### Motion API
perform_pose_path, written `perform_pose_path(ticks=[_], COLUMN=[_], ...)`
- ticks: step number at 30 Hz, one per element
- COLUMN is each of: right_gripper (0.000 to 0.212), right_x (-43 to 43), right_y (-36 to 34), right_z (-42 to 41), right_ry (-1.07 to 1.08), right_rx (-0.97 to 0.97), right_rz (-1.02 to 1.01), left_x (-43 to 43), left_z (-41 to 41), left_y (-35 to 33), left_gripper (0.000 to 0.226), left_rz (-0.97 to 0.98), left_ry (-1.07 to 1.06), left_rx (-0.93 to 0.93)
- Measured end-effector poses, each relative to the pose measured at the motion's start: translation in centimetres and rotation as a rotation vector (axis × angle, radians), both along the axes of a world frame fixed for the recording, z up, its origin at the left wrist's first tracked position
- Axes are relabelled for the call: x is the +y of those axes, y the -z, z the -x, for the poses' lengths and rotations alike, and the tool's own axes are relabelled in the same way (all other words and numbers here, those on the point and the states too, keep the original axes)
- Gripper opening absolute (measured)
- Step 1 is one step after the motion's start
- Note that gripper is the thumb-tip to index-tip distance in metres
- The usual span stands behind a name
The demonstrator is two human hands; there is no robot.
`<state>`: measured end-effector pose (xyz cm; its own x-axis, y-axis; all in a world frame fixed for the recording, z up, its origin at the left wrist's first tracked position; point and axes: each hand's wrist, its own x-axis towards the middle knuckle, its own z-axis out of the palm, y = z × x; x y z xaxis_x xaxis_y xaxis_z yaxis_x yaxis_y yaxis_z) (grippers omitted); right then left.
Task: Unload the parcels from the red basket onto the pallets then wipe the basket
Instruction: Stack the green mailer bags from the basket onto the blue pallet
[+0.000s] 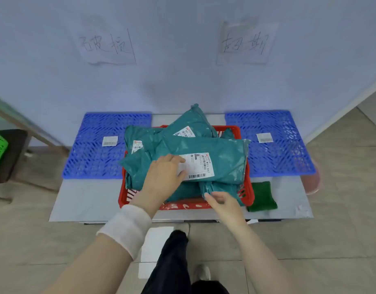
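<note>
Two bare hands at the red basket (249, 194), mid-table (81, 204) between the left pallet (91, 158) and right pallet (280, 158), both blue plastic lattice. Left hand (163, 177): open and flat, fingers straight, pressed on the top parcel (227, 158) at its white label (201, 166); pale cuff (127, 228) at the wrist, forearm angled in from lower left. Right hand (222, 201): fingers loosely curled, fingertip against the bunched end of a lower parcel (223, 187) at the near rim; cannot tell whether pinched. Teal mailers, glossy and crinkled, heaped above the rim. Folded green cloth (262, 197) just right of the basket.
</note>
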<state>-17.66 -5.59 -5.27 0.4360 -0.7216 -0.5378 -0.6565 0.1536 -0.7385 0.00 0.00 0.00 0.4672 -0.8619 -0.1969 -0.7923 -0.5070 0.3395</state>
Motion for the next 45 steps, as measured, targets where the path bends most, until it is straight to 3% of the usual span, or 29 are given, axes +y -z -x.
perform_pose_path(ticks=[5,9,12,16,24,32,36,38,42,45], right_gripper=[0.057,0.05,0.039,0.025,0.011,0.013,0.013,0.021,0.066,0.062], right_x=[-1.2,-2.0,-2.5,-2.8,-3.7,-7.8,-10.5,-11.9,-15.1,-18.3], right_y=[1.9,2.6,2.8,2.6,0.5,-3.0,-4.3,-4.5,-4.2,-3.6], right_z=[-4.5,-7.1,-8.1,-8.6,-7.6,-3.2,1.3,4.0,10.2,15.5], right_ry=[0.261,0.574,0.753,0.842,0.891,0.857,0.832,0.796,0.754,0.624], right_rx=[-0.107,-0.339,-0.422,-0.402,-0.367,-0.387,-0.435,-0.458,-0.578,-0.491], right_rz=[-0.436,-0.73,-0.826,-0.744,-0.457,-0.216,-0.161,-0.14,-0.239,-0.255], left_x=[-5.5,-7.9,-8.9,-9.7,-9.9,-13.0,-15.5,-16.8,-19.9,-22.1], left_z=[-4.8,-7.0,-7.7,-8.4,-8.4,-2.4,2.4,5.1,11.7,17.5], left_y=[1.6,3.5,4.5,4.7,4.1,1.5,0.8,0.8,1.1,1.8], left_gripper=[0.044,0.061,0.068,0.061,0.03,0.072,0.075,0.072,0.063,0.061], left_rz=[0.111,-0.049,-0.176,-0.186,-0.04,-0.028,0.069,0.075,0.106,0.139], left_ry=[0.126,0.196,0.227,0.215,0.04,-0.067,-0.116,-0.149,-0.23,-0.329], left_rx=[-0.07,-0.106,-0.057,0.029,0.466,0.81,0.924,0.986,1.166,1.243])
